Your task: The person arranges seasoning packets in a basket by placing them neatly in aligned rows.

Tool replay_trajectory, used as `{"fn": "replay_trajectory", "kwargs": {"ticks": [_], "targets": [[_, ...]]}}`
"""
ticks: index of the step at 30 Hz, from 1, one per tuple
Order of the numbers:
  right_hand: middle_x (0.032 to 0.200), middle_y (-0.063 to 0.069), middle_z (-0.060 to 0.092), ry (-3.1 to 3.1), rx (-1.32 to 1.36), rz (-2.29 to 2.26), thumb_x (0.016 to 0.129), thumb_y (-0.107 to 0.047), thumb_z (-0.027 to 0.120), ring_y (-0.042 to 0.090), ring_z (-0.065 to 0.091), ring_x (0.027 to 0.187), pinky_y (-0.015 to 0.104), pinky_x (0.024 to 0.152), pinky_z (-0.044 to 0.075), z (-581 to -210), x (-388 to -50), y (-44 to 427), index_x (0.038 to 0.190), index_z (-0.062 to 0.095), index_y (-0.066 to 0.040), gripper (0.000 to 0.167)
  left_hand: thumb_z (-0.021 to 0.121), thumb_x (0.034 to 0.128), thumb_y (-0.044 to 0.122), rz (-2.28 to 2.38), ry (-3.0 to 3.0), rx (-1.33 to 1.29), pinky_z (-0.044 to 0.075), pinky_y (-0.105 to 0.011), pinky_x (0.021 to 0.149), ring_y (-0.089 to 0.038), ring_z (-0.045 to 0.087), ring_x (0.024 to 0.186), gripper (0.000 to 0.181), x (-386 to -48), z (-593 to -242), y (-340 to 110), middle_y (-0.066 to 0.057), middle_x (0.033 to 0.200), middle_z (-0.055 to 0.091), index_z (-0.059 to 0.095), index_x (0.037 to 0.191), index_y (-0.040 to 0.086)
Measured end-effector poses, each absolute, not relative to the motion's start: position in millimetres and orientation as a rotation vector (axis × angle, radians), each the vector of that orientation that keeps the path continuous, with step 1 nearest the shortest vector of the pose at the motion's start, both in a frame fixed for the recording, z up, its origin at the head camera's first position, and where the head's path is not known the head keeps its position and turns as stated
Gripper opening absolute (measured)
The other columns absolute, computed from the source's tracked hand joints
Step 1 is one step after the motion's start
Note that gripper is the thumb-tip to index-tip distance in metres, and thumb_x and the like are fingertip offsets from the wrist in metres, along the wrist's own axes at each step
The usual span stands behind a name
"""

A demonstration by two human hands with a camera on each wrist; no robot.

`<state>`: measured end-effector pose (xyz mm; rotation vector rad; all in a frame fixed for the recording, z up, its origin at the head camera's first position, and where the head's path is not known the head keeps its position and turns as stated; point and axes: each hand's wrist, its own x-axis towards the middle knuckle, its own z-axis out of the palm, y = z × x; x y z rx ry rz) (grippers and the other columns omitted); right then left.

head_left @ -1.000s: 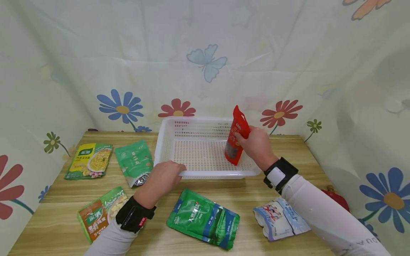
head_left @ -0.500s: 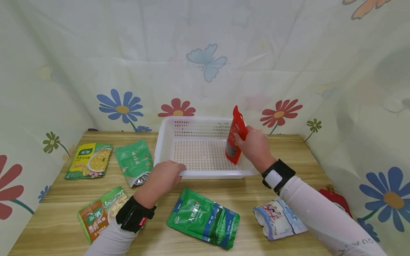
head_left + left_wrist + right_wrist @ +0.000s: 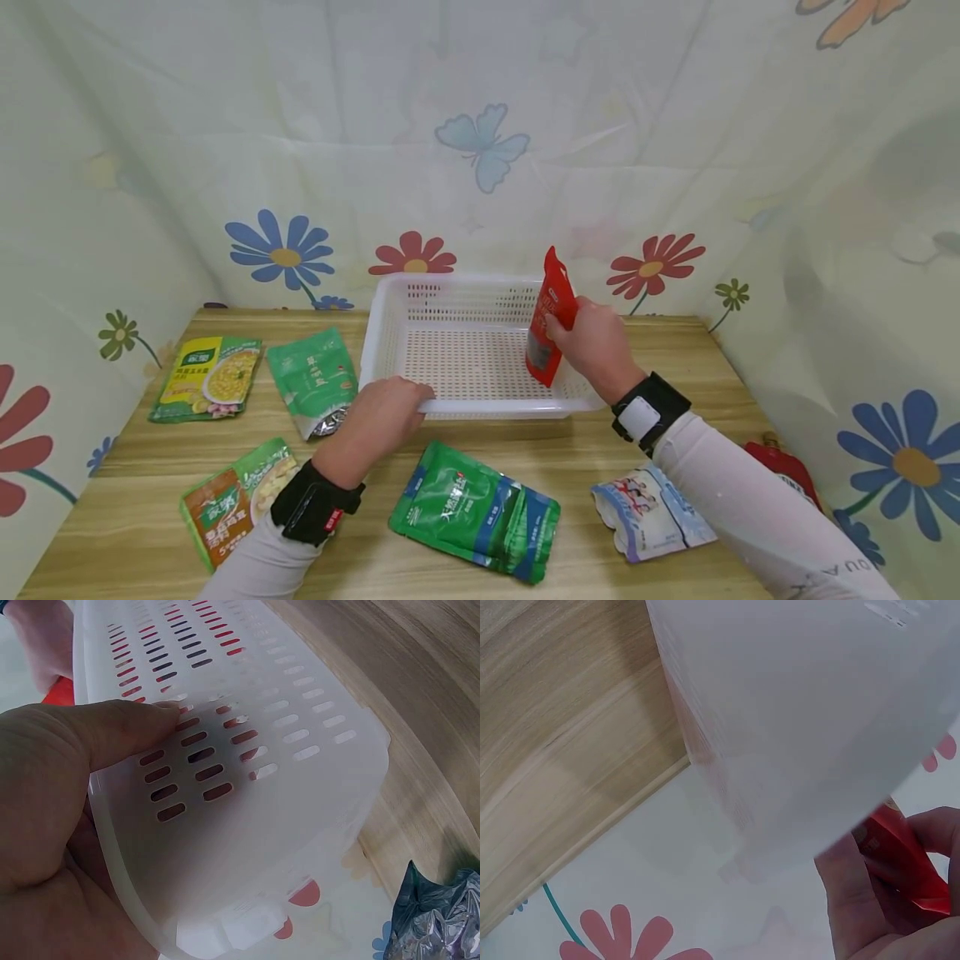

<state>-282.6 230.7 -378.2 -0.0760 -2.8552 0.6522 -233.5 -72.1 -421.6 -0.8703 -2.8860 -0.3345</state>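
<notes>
A white perforated basket [image 3: 465,408] stands at the back of the wooden table. My left hand [image 3: 382,417] grips its near left corner; in the left wrist view the thumb of that hand [image 3: 67,765] lies on the outer wall, the other fingers hidden behind the rim. Upright in the basket's right end is a red pouch [image 3: 545,333], pinched at its right side by my right hand [image 3: 600,346]. The right wrist view shows the red pouch [image 3: 900,859] between the thumb and fingers of the right hand [image 3: 900,922], beyond the basket wall [image 3: 802,727].
Left of the basket lie a yellow-green pouch [image 3: 206,379] and a green pouch [image 3: 313,379]. Nearer are a brown-green pouch [image 3: 232,504], a green-blue pouch [image 3: 476,510] and a white-blue pouch [image 3: 652,512]. A red spouted pouch [image 3: 780,467] is at the right edge, partly behind the right forearm.
My right hand and the red pouch have shifted slightly left, and the pouch has turned a little. The left hand keeps its grip on the basket.
</notes>
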Motion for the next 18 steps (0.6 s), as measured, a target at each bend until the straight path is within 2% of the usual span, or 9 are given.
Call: {"fn": "replay_trajectory", "kwargs": {"ticks": [12, 18], "targets": [[0.119, 0.02, 0.073, -2.887, -0.098, 0.663, 0.095, -0.034, 0.073, 0.037, 0.075, 0.094, 0.048, 0.081, 0.061, -374.9, -280.5, 231.5, 0.128, 0.058, 0.001, 0.051, 0.079, 0.0856, 0.007, -0.322, -2.875, -0.87, 0.054, -0.036, 0.063, -0.017, 0.068, 0.073, 0.014, -234.3, -423.6, -71.4, -0.003, 0.086, 0.076, 0.077, 0.098, 0.013], [0.115, 0.021, 0.074, -2.888, -0.089, 0.635, 0.096, -0.034, 0.072, 0.037, 0.076, 0.091, 0.048, 0.078, 0.062, -376.7, -282.5, 231.7, 0.125, 0.059, 0.002, 0.049, 0.079, 0.0856, 0.007, -0.326, -2.874, -0.87, 0.054, -0.037, 0.063, -0.017, 0.069, 0.074, 0.014, -233.7, -422.7, -71.3, -0.003, 0.086, 0.076, 0.077, 0.098, 0.013]]}}
